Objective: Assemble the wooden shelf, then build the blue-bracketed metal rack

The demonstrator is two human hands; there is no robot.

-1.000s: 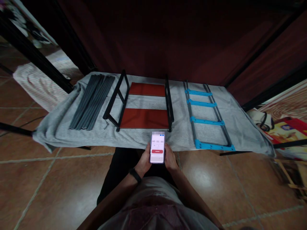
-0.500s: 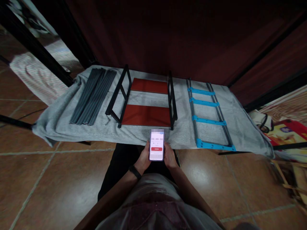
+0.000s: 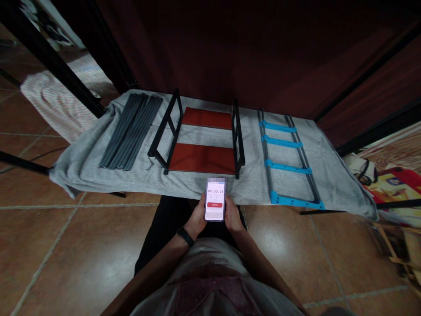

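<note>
A phone with a lit screen showing a timer and a red button is held upright in front of me by both hands. My left hand wraps its left edge and my right hand wraps its right edge. Just beyond the phone, on a grey cloth, lies a black frame with two red shelf boards. A bundle of grey rods lies to the left. A grey frame with blue crossbars lies to the right.
The cloth covers a low surface in front of a dark red wall. Black bars slant across the left. A small metal key lies beside the black frame. Bags and coloured packaging sit at the right on the brown tile floor.
The timer on the phone reads one second now instead of zero. The view has shifted slightly; both hands keep holding the phone in the same place.
</note>
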